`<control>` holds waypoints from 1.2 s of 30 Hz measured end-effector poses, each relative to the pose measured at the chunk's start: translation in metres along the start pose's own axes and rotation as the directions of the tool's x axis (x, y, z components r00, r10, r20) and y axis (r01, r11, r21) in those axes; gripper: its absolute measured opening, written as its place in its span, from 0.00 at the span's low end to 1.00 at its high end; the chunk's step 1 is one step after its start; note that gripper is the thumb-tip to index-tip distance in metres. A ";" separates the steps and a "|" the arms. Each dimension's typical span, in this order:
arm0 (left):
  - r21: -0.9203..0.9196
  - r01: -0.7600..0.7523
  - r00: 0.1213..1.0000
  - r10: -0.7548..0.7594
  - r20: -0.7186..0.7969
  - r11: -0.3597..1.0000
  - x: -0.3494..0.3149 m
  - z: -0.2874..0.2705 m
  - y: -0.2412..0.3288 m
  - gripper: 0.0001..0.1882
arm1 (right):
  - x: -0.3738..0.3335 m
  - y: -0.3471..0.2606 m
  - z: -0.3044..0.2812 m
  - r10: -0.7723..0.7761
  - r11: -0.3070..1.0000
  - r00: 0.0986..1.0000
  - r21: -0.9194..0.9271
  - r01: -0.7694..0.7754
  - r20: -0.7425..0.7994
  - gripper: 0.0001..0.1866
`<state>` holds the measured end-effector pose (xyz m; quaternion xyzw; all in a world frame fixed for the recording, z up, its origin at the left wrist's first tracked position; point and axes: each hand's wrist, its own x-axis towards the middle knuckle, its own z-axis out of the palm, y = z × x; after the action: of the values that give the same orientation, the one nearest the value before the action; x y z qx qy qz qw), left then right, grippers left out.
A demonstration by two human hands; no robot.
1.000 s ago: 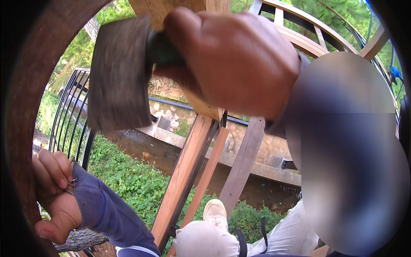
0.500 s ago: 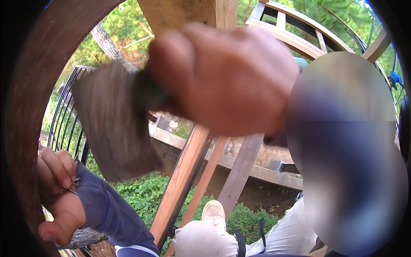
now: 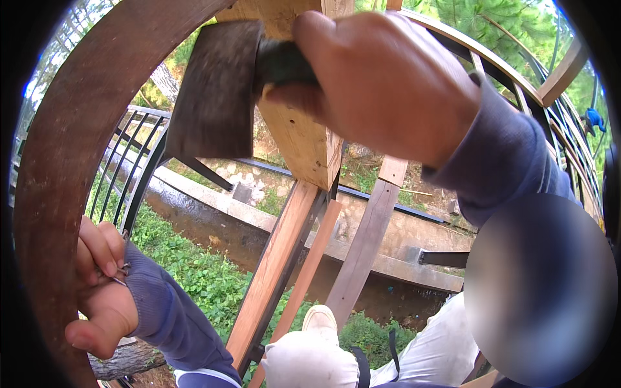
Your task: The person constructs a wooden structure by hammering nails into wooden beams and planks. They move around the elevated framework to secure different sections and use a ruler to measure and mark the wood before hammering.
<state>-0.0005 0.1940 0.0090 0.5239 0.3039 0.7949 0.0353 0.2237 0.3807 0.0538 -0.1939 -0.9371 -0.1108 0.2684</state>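
Observation:
My right hand (image 3: pixel 388 84) is closed around the short dark handle of a hatchet (image 3: pixel 217 90), whose broad, flat, dark head points left. The hatchet is raised in front of a thick pale wooden post (image 3: pixel 301 139). At the lower left, my left hand (image 3: pixel 107 291) is up against a curved brown wooden beam (image 3: pixel 58 161), which partly hides it. Its fingers curl over a few thin nails (image 3: pixel 121 275) that stick out near the blue sleeve cuff, and its thumb points outward.
Light and grey planks (image 3: pixel 365 252) run below me over a ditch with brown water (image 3: pixel 239 239). A black metal railing (image 3: pixel 139 155) stands at the left. Curved timber framing (image 3: pixel 472 39) is at the upper right. My shoe (image 3: pixel 320 318) is near the planks, above green plants (image 3: pixel 187 246).
My right hand has moved up and to the right with the hatchet, uncovering more of the post and planks. My left hand keeps its curled hold, though the view has shifted slightly.

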 end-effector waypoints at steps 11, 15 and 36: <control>0.018 0.035 0.999 -0.035 0.008 0.999 -0.001 -0.001 0.009 0.41 | 0.003 -0.010 -0.044 -0.201 0.976 0.971 0.115 0.187 0.129 0.09; 0.086 0.024 0.999 -0.020 -0.044 0.996 0.000 0.006 0.009 0.40 | 0.008 0.007 -0.032 -0.180 0.983 0.975 0.056 0.174 0.132 0.10; 0.161 0.011 1.000 -0.012 0.004 0.987 0.002 0.002 0.014 0.37 | 0.005 -0.008 -0.025 -0.222 0.975 0.972 0.019 0.222 0.072 0.14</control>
<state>0.0041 0.1843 0.0188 0.5253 0.3701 0.7662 -0.0017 0.2274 0.3670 0.0761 -0.0904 -0.9627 -0.1276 0.2206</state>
